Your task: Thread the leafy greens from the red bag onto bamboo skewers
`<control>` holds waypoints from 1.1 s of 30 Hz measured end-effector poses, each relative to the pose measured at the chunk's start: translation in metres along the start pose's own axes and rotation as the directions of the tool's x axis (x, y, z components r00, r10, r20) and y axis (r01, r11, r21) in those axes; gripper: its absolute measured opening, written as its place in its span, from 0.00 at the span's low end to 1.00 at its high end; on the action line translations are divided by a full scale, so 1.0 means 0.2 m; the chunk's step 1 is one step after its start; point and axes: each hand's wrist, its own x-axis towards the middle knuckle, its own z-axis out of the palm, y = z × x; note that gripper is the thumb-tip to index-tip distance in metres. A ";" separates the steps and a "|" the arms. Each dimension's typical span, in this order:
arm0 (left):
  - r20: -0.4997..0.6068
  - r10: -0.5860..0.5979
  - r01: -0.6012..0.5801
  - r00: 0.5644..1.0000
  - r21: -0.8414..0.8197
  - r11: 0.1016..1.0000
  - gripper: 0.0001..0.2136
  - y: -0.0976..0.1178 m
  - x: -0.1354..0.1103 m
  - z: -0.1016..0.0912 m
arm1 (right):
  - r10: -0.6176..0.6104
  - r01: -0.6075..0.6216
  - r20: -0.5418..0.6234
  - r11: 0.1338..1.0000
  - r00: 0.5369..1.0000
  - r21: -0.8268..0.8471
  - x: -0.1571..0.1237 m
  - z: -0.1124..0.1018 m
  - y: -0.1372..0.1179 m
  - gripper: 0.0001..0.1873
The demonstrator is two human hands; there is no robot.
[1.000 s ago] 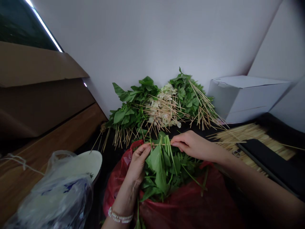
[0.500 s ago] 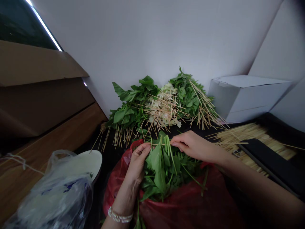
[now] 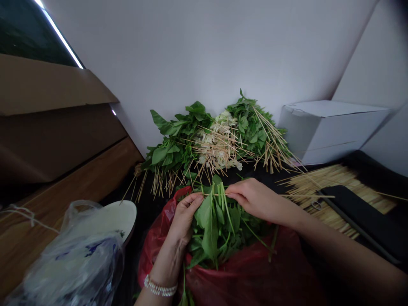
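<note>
My left hand [image 3: 185, 214] pinches a bunch of green leafy stems [image 3: 212, 221] over a red plastic bag [image 3: 242, 276] full of more greens. A thin bamboo skewer [image 3: 216, 194] runs sideways through the stems, and my right hand [image 3: 255, 199] grips it with thumb and fingers closed. Both hands sit close together at the top of the bunch. A bead bracelet circles my left wrist.
Piles of skewered greens [image 3: 178, 144] and pale skewered pieces [image 3: 219, 146] lie against the wall. Loose skewers [image 3: 321, 187] lie at the right beside a dark flat object [image 3: 360, 216] and a white box [image 3: 328, 127]. A clear plastic bag [image 3: 73, 259] and white plate [image 3: 117, 219] sit left.
My right hand has shifted slightly left and down along the skewer, pushing it further through the stems. My left hand holds its place.
</note>
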 end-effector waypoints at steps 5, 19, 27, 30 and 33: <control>0.014 -0.028 0.027 1.000 0.015 1.000 0.17 0.00 0.00 0.00 | 0.000 0.000 -0.008 1.000 1.000 -0.017 0.01 0.03 0.00 0.13; 0.061 0.102 -0.106 0.993 0.062 0.992 0.18 -0.01 0.01 -0.01 | -0.021 0.022 -0.007 0.999 1.000 0.046 0.02 -0.03 0.02 0.14; -0.196 0.333 -0.314 0.922 0.121 0.942 0.13 0.01 0.07 -0.06 | 0.140 0.053 -0.424 0.909 0.895 0.413 0.02 -0.29 0.17 0.14; -0.043 0.416 -0.359 0.908 0.433 0.827 0.06 0.02 0.06 -0.08 | 0.200 0.067 -0.471 0.868 0.859 0.492 0.02 -0.29 0.19 0.14; 0.184 0.479 -0.397 0.858 0.830 0.392 0.04 0.01 0.05 -0.10 | 0.184 0.087 -0.451 0.852 0.874 0.517 0.03 -0.27 0.19 0.14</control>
